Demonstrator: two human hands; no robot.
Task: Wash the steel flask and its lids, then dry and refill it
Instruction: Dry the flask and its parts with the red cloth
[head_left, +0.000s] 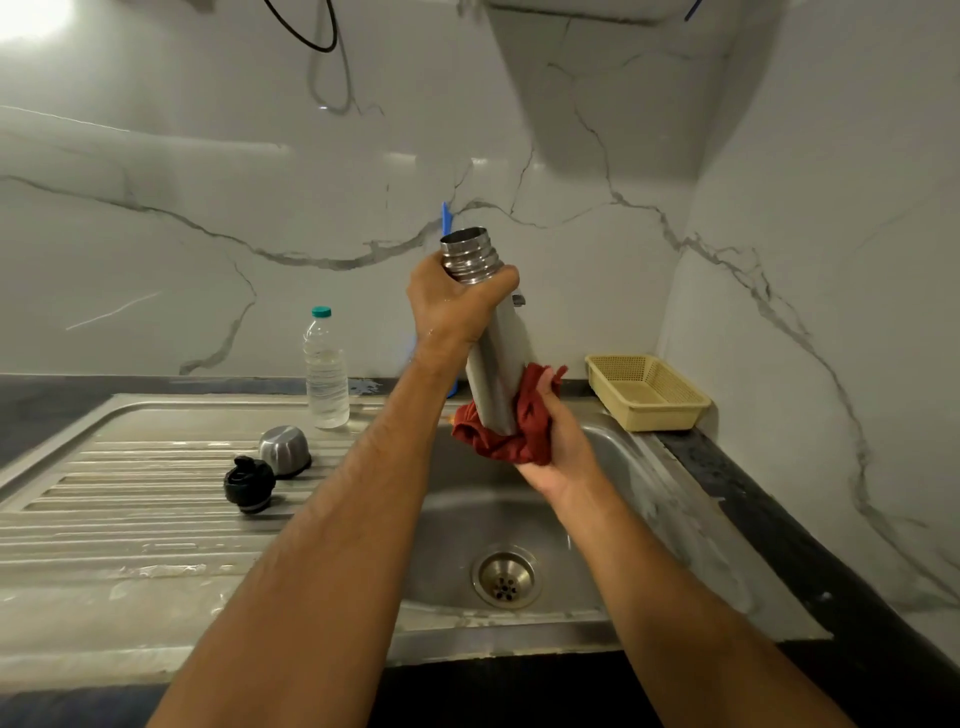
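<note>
Fingers of left hand (457, 306) curled round neck of steel flask (493, 353), just under open threaded mouth; right hand (550, 441) fingers clutching red cloth (511, 436) wrapped on flask base. Flask held tilted, mouth up, above sink (613, 447) bowl. Judged step: drying. Best done by keeping neck grip firm, sliding cloth up body while twisting, staying over sink for drips. Counts: one flask, two lids left of sink on drainboard (130, 499), steel cap (284, 451) touching or just beside black stopper lid (249, 483); one water bottle (326, 369) behind them; one yellow basket (647, 392) right of sink; one cloth.
</note>
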